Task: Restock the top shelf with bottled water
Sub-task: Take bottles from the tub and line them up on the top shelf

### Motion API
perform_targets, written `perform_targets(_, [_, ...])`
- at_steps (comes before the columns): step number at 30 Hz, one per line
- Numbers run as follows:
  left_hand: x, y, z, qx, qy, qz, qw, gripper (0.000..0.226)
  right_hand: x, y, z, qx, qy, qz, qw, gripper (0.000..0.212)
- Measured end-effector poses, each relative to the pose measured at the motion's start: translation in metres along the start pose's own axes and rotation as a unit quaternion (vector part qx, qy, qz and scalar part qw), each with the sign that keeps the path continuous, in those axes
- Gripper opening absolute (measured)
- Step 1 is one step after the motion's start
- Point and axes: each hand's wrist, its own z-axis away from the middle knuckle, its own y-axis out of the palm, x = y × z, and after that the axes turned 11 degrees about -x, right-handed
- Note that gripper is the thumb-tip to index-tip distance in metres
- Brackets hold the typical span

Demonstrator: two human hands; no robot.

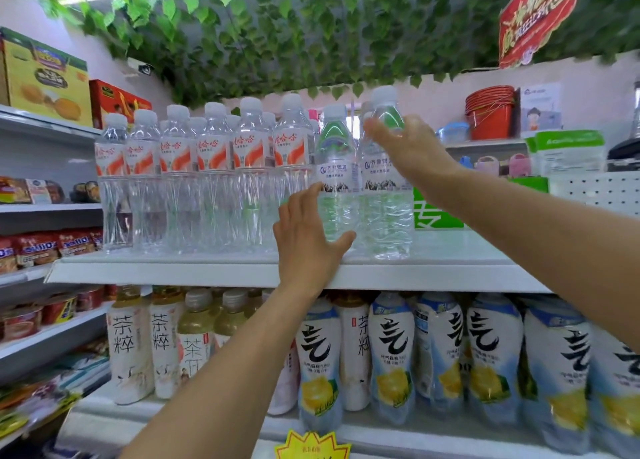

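Note:
On the white top shelf [207,271] stands a row of several clear water bottles with red-and-white labels [214,154]. To their right are two water bottles with blue-and-white labels. My left hand [306,240] cups the lower body of the left one [336,168], fingers on its left side and thumb under its front. My right hand [405,143] grips the shoulder of the right one [384,195], just below its white cap. Both bottles stand upright on the shelf.
The shelf below holds tea bottles [124,344] and lemon drink bottles [391,354]. Snack shelves [38,247] run along the left. Red buckets [490,112] and a green-and-white box [568,150] sit behind on the right. Fake ivy [277,36] hangs overhead. Bare shelf lies right of the bottles.

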Motion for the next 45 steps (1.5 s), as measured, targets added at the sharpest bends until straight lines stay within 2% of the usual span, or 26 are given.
perform_targets(2, [0.000,0.001,0.000,-0.002,0.000,-0.003,1.000,0.081,-0.020,-0.007,0.026,0.035,0.029,0.042,0.998,0.084])
perform_targets(5, [0.001,0.003,0.001,-0.008,0.000,-0.007,1.000,0.082,-0.051,-0.011,0.054,0.026,0.046,0.105,0.993,0.091])
perform_targets(9, [0.001,0.004,0.001,-0.008,0.001,-0.009,1.000,0.082,-0.061,-0.008,0.051,0.001,0.029,0.144,0.989,0.083])
perform_targets(22, [-0.001,0.003,0.004,0.000,-0.006,0.045,0.999,0.081,-0.075,0.011,0.039,-0.005,0.029,0.133,0.991,0.073])
perform_targets(29, [-0.003,0.001,0.003,0.017,-0.015,0.046,0.999,0.081,-0.075,0.013,0.041,-0.002,0.036,0.132,0.991,0.075])
perform_targets(34, [-0.006,-0.010,0.001,0.060,-0.045,0.075,0.994,0.080,-0.070,0.006,0.048,0.015,0.042,0.146,0.988,0.074])
perform_targets(36, [-0.009,-0.021,0.005,0.063,-0.055,0.094,0.992,0.075,-0.066,-0.002,0.060,-0.005,0.014,0.170,0.985,0.073])
perform_targets(38, [-0.012,-0.038,0.020,0.050,-0.058,0.115,0.990,0.063,-0.064,-0.014,0.083,-0.043,-0.051,0.183,0.981,0.065])
perform_targets(41, [-0.022,-0.062,0.061,0.040,-0.056,0.159,0.985,0.046,-0.064,-0.038,0.129,-0.072,-0.129,0.176,0.973,0.040])
perform_targets(43, [-0.027,-0.073,0.097,0.053,-0.040,0.182,0.981,0.037,-0.069,-0.056,0.161,-0.065,-0.146,0.194,0.968,0.026])
perform_targets(45, [-0.030,-0.078,0.134,0.097,-0.015,0.182,0.978,0.035,-0.077,-0.071,0.193,-0.050,-0.148,0.214,0.964,0.022])
